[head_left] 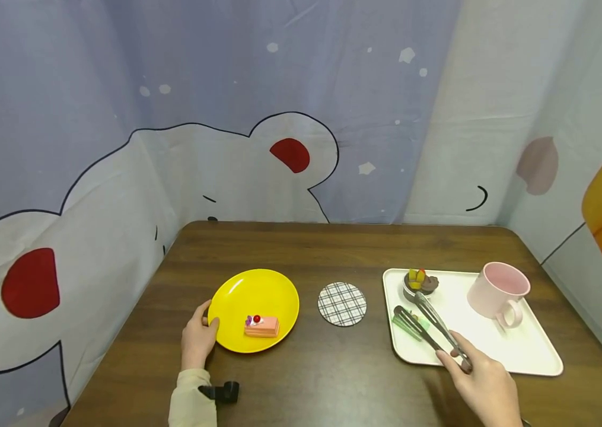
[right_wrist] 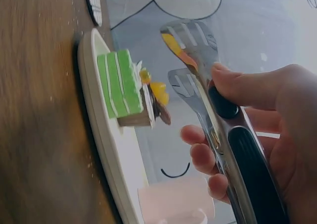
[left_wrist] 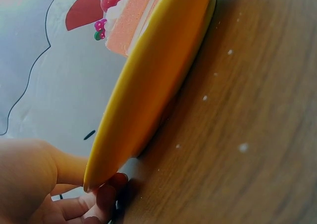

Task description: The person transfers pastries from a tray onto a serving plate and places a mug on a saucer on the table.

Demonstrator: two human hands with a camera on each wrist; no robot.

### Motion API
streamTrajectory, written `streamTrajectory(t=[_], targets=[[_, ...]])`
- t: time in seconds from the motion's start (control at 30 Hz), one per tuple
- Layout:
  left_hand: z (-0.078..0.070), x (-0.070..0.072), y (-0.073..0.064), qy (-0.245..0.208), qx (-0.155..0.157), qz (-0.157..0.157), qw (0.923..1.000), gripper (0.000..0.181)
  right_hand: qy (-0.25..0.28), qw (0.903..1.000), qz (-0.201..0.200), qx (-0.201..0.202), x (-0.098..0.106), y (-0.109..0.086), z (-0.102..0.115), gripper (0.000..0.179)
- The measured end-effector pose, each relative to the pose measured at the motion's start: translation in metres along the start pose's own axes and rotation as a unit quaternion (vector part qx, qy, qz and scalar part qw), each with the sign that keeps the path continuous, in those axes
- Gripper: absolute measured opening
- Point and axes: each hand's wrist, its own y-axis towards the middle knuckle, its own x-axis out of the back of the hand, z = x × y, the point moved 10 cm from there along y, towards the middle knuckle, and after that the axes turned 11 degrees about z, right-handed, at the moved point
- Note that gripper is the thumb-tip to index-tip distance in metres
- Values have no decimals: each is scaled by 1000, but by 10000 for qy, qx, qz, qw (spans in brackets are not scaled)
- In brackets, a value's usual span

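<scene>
My left hand (head_left: 198, 339) grips the left rim of a yellow plate (head_left: 236, 296), thumb on top and fingers underneath in the left wrist view. On the plate sits a pink cake slice (head_left: 261, 327) with a red cherry on top. My right hand (head_left: 484, 379) holds metal serving tongs (right_wrist: 218, 120) with dark grips, their slotted tips apart with nothing between them. The tongs hang over a white tray (head_left: 532, 350). Below their tips a green cake slice (right_wrist: 119, 83) lies on the tray, partly hidden in the head view. Behind it stands a chocolate cupcake (head_left: 429, 284) with yellow fruit.
A pink mug (head_left: 493, 290) stands on the right part of the tray, its handle toward me. Between plate and tray lies a round checked coaster (head_left: 342, 304). The wooden table (head_left: 301, 385) ends at a patterned curtain (head_left: 226, 172) at the back.
</scene>
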Motion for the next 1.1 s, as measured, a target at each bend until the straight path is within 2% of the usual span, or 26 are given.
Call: streamTrajectory(t=[0.27,0.5,0.67,0.87,1.1], targets=[[-1,0,-2,-15,-44,20,10000,47,-81,9990,313,-292,-5,-2,-18,43],[0,0,-1,-36,-11,22,10000,48,40,9993,368,-30,-13,-4,-24,43],[0,0,1,-14,9,16,10000,48,108,9988,473,-36,-18,-3,-28,46],[0,-1,0,-24,36,63,10000,48,146,9990,418,88,-20,-4,-28,45],[0,-1,0,-18,54,75,10000,48,81,9941,1079,-25,-32,-3,-32,49]])
